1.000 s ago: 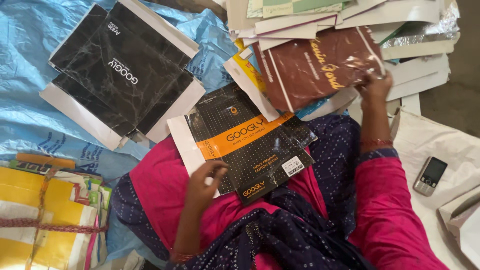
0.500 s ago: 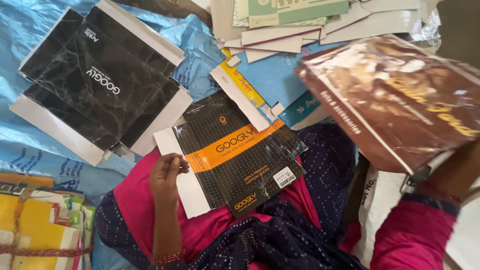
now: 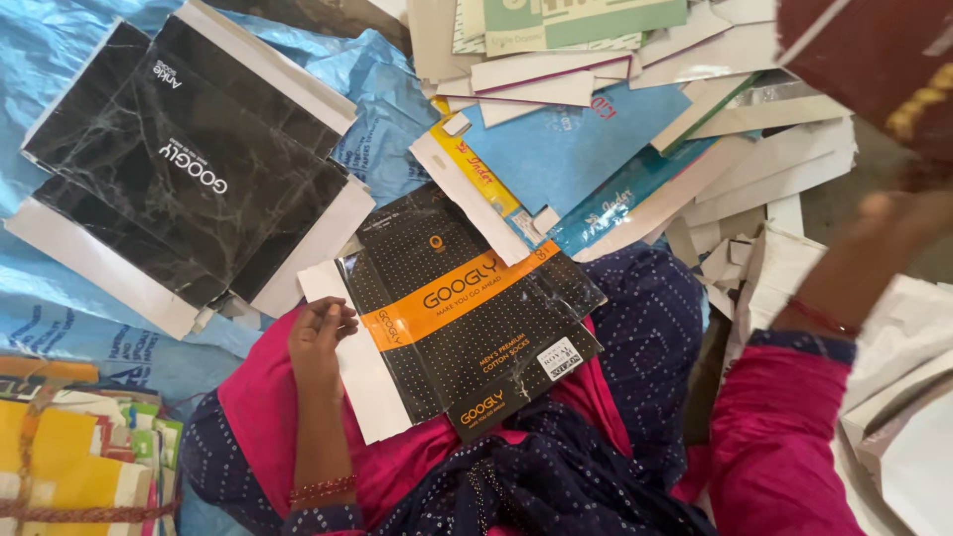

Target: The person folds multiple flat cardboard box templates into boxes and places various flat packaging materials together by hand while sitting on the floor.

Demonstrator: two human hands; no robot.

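My left hand (image 3: pixel 320 337) rests on the left edge of a flat black dotted carton with an orange band (image 3: pixel 467 313) lying on my lap, fingers curled on its white flap. My right hand (image 3: pixel 888 228) is raised at the far right, blurred, holding a dark brown flat carton with gold lettering (image 3: pixel 879 60) that reaches past the top right corner. Pink sleeves and dark blue dotted cloth cover my lap below.
A black marbled flat carton (image 3: pixel 194 169) lies on blue plastic sheeting (image 3: pixel 60 60) at the left. A heap of white, blue and green flat cartons (image 3: pixel 635 119) fills the top. Yellow bundled packs tied with string (image 3: pixel 69 467) sit at bottom left. White sheets (image 3: pixel 903 397) lie at right.
My right hand has lifted the brown carton up and to the right, mostly out of view. The left hand stays on the black and orange carton.
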